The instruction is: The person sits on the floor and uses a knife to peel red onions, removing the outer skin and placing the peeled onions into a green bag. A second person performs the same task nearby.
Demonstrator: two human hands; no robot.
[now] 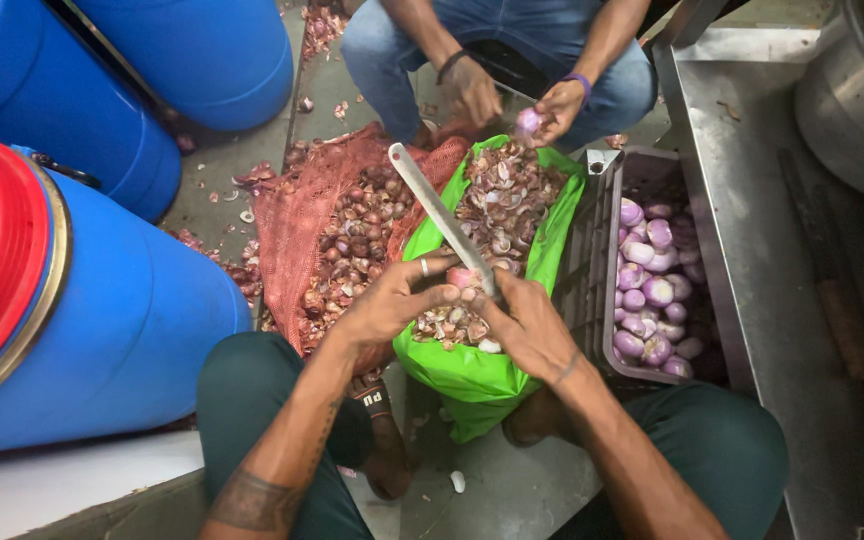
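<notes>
While left hand (392,300) grips small onion (460,277), right hand (527,325) grips knife (440,215), green bag (472,375) beneath.

Blue drums (102,310) stand on grey floor (512,490).

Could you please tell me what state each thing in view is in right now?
Left hand: gripping a small onion.
Right hand: gripping the knife.
Small onion: partly peeled, held over the green bag.
Knife: blade pointing up and away.
Green bag: open, full of peels.
Red mesh sack: open, unpeeled onions inside.
Grey crate: holds peeled onions.
Blue drum: lying down, red lid on.
</notes>
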